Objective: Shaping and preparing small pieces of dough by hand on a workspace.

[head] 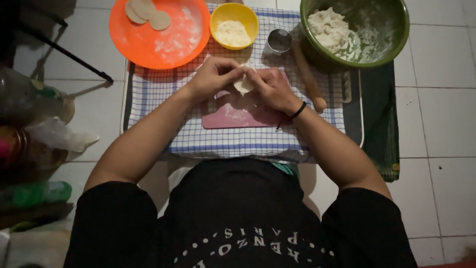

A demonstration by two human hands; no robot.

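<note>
Both hands are working a small pale dough piece (243,84) right over the pink board (238,115), w/ the left hand (214,77) and right hand (271,88) meeting around it; fingers of each are pinched together on the dough edge, so both are clamped on it, not apart. The dough is sitting between the fingertips, just above the board, which is lying on a checked cloth (163,94). Beyond the hands an orange plate (168,49) is holding flat dough rounds (148,12) at its far rim, a yellow bowl (246,16) is holding pale filling, a small metal cutter ring (279,40) is standing beside it, a wooden rolling pin (307,74) is lying near the right wrist, & a green bowl (396,39) is holding more dough. To my eye the pinching is going best w/ even pressure along the seam, thumbs & forefingers staying close together, not squeezing the middle, so the edge is sealing w/o tearing
</note>
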